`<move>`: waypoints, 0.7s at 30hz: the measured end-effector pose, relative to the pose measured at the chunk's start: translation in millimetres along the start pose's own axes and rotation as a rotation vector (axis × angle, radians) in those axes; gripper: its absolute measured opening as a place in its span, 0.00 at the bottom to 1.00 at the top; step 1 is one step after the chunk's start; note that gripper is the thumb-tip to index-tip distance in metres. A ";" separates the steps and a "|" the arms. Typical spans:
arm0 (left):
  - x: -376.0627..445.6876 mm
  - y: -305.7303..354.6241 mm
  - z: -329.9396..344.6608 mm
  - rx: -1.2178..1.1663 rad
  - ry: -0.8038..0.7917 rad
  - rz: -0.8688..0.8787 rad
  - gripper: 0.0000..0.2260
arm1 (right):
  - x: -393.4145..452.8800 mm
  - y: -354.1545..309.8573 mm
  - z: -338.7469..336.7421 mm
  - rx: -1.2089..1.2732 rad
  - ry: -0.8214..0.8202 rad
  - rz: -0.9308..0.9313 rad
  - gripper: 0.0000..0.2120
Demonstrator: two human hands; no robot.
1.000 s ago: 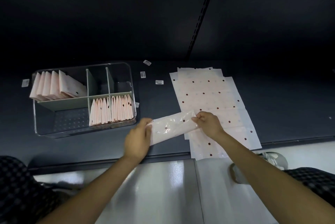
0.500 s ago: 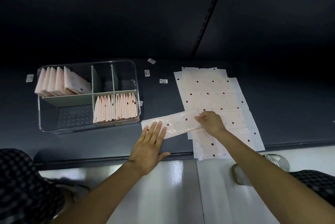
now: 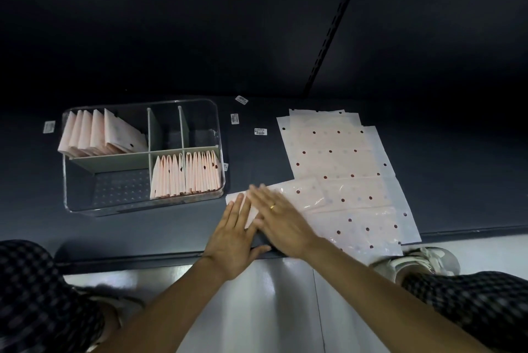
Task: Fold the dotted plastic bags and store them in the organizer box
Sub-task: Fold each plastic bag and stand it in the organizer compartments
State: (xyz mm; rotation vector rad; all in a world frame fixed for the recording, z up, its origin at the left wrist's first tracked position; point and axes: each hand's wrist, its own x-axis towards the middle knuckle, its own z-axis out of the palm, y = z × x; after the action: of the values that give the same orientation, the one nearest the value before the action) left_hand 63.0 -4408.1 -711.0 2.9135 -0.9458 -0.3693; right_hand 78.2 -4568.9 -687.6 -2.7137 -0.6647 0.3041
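Note:
A folded strip of dotted plastic bag (image 3: 297,191) lies on the dark shelf, just right of the clear organizer box (image 3: 218,135). My left hand (image 3: 234,235) lies flat with straight fingers on the strip's left end. My right hand (image 3: 278,218) presses flat across the strip's middle, fingers straight and pointing left, partly over the left hand's fingers. A pile of unfolded dotted bags (image 3: 340,158) spreads out to the right. The box holds folded bags (image 3: 185,175) upright in its front right compartments and larger folded ones (image 3: 100,132) at the back left.
Small white barcode labels (image 3: 260,131) lie on the shelf between box and pile. The box's front left compartment (image 3: 120,187) holds nothing. The shelf's front edge (image 3: 143,259) runs just under my wrists. My shoe (image 3: 423,261) and checked trousers show below.
My right hand let go of the strip's right end, opened flat and slid left onto its middle, beside the left hand. My left hand went from gripping the strip's left end to lying flat on it.

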 end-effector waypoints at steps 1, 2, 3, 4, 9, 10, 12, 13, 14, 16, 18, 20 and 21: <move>0.2 -0.4 -0.3 -0.022 -0.002 0.004 0.36 | 0.4 1.0 7.0 -0.015 -0.057 -0.037 0.27; 0.3 -0.8 -1.4 -0.034 0.005 0.005 0.36 | 0.2 5.4 10.7 -0.017 -0.075 -0.035 0.27; -0.2 -1.2 -2.5 -0.031 0.009 0.003 0.35 | -0.9 11.9 11.0 -0.004 -0.069 -0.006 0.28; -0.6 -1.3 -3.8 -0.013 0.014 -0.005 0.35 | -3.1 20.3 8.2 0.020 -0.053 0.037 0.29; -2.3 -0.5 -6.1 0.017 0.031 -0.014 0.35 | -26.8 73.9 -19.4 0.118 -0.013 0.227 0.27; -2.5 -0.3 -6.8 0.012 0.034 -0.012 0.35 | -29.4 79.7 -24.2 0.167 -0.006 0.261 0.26; -2.8 0.2 -8.4 0.000 0.024 -0.015 0.34 | -26.1 85.2 -33.0 0.255 0.048 0.336 0.24; -3.4 -0.2 -8.7 -0.008 0.016 -0.011 0.34 | -21.0 86.4 -37.3 0.257 0.073 0.362 0.23; -3.5 -1.2 -8.6 -0.013 0.017 -0.005 0.35 | -14.7 87.2 -41.1 0.219 0.072 0.374 0.22; -2.1 -5.1 -6.8 -0.009 0.020 0.015 0.35 | -1.6 88.0 -49.1 0.118 0.000 0.398 0.24; 0.1 -9.0 -6.7 -0.008 -0.012 0.022 0.35 | 9.9 87.7 -56.6 0.109 -0.100 0.467 0.24; 1.8 -11.4 -11.8 0.011 -0.009 0.018 0.34 | 16.6 85.4 -62.2 0.123 -0.209 0.546 0.23; 2.2 -11.6 -15.5 0.018 0.001 0.012 0.33 | 17.5 82.4 -64.7 0.083 -0.270 0.558 0.21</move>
State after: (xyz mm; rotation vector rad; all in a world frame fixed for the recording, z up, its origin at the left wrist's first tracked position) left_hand 75.1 -4400.3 -697.9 2.9222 -0.9719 -0.3603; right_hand 145.2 -4646.6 -660.0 -2.7498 0.0630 0.8185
